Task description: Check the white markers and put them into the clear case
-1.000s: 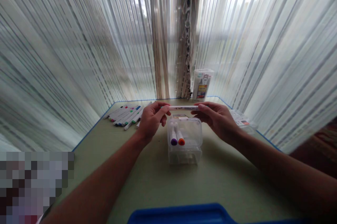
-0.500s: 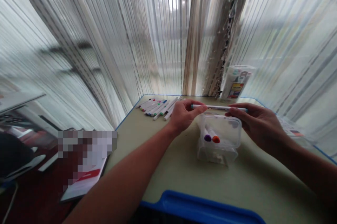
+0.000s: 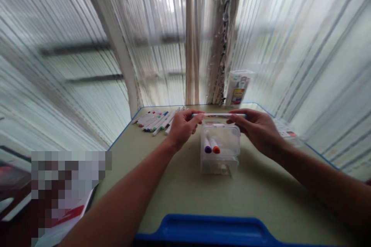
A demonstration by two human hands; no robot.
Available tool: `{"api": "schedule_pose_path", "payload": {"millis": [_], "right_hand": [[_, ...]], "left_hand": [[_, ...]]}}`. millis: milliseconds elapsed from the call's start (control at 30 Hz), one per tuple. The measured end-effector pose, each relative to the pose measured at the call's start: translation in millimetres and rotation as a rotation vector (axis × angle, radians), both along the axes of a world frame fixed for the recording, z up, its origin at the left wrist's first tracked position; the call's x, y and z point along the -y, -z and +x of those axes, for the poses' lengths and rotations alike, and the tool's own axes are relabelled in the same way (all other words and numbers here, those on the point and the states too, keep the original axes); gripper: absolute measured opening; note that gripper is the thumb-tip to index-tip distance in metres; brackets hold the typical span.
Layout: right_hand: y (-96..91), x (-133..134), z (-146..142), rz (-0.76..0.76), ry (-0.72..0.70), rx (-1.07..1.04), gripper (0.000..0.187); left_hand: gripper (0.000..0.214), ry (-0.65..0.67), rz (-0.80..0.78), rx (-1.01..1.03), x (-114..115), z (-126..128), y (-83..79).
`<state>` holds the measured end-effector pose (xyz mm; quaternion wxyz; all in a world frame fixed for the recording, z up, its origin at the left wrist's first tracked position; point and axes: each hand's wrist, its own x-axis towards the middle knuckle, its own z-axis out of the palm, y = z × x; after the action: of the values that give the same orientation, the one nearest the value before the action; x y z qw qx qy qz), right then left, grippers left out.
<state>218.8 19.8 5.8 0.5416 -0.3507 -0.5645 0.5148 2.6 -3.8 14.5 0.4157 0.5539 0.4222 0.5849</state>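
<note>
A white marker [image 3: 217,115] with teal ends is stretched level between my two hands. My left hand [image 3: 184,125] pinches its left end, and my right hand [image 3: 255,125] pinches the right end. Just below them on the table stands a clear plastic box [image 3: 227,138]. Inside it lie a marker with a purple end [image 3: 208,149] and one with an orange end [image 3: 216,150]. Beyond my left hand a loose pile of white markers [image 3: 156,123] with ends of various colours is spread out.
At the back edge of the light green table [image 3: 174,200] stands a printed clear package [image 3: 239,87]. A flat clear plastic piece [image 3: 286,131] lies at the right edge. A blue tray rim [image 3: 211,228] runs along the front. Sheer curtains [image 3: 156,46] hang behind.
The whole view has shifted, so the table, box and hands appear further left. Both hands keep their hold on the marker, which stays level above the box.
</note>
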Motion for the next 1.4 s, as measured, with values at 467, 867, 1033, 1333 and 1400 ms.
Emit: {"api": "schedule_pose_path", "payload": {"millis": [467, 867, 1033, 1333, 1400], "right_hand": [[-5.1, -0.2, -0.1, -0.076, -0.086, -0.128, 0.031], [-7.5, -0.2, 1.2, -0.055, -0.027, -0.165, 0.025], [-8.1, -2.1, 2.9, -0.045, 0.002, -0.195, 0.022], [-7.2, -2.5, 1.6, -0.044, 0.017, -0.201, 0.019], [-7.3, -2.6, 1.6, -0.045, 0.021, -0.203, 0.019]], "left_hand": [[0.025, -0.046, -0.01, 0.049, -1.5, 1.7, -4.0], [0.026, -0.01, -0.076, 0.185, -1.1, 1.1, -7.5], [0.027, -0.008, -0.085, 0.227, -0.3, 0.9, -9.0], [0.028, 0.01, -0.068, 0.265, -1.1, -1.3, -8.6], [0.028, 0.011, -0.077, 0.26, -0.9, -1.3, -9.1]]}}
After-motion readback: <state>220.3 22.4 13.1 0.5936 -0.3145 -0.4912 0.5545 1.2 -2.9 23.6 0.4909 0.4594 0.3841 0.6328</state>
